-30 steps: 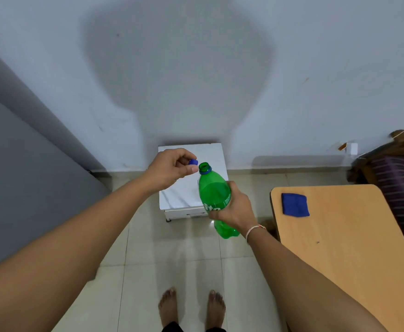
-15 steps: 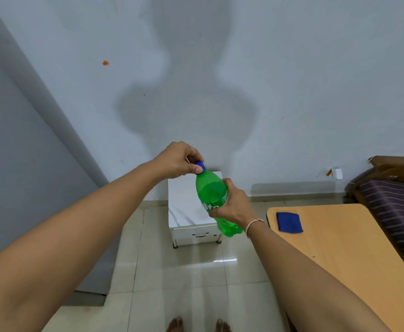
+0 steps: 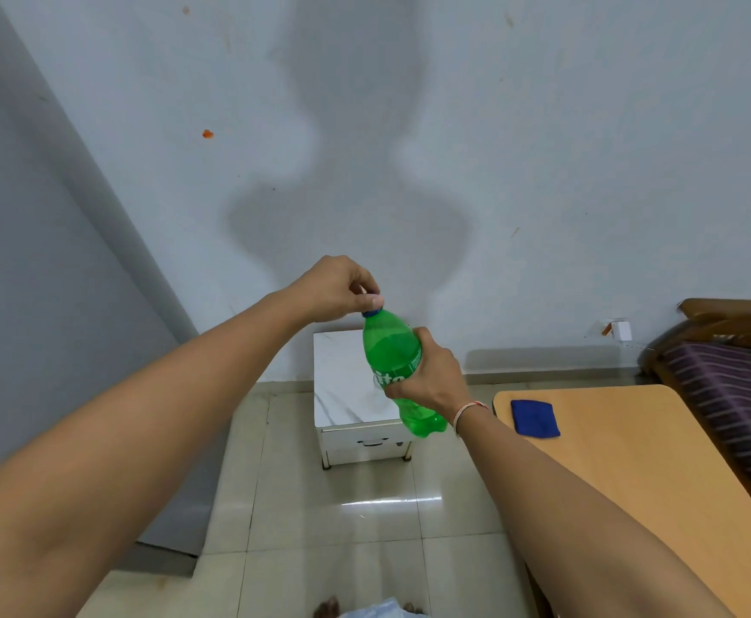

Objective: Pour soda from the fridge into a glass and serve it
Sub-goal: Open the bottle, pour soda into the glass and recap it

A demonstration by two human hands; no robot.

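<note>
Both my hands are busy with one green soda bottle (image 3: 392, 355), which I hold in the air in front of me, above the tiled floor (image 3: 364, 519). My right hand (image 3: 427, 376) is closed around the middle of the bottle, over its label, so only some white letters can be seen beside my fingers. On this wrist I wear a thin thread bracelet (image 3: 466, 412). My left hand (image 3: 333, 289) is closed on the top of the bottle, with the fingertips pinching the blue cap (image 3: 371, 311); only the lower blue edge shows under my thumb. I cannot tell if the cap is tight or loose on the neck. The bottle is tilted, with its top toward my left hand and its bottom low, near my right wrist. Behind the bottle a small white cabinet (image 3: 342, 385) stands against the grey wall (image 3: 543, 171); its top looks like marble and it has a drawer in the front. At my right side is a wooden table (image 3: 632, 483), and a folded blue cloth (image 3: 535, 418) lies close to its far left corner. Beyond the far right edge of the table I see a bed with a dark striped cover (image 3: 739, 403). My shadow falls on the wall.
</note>
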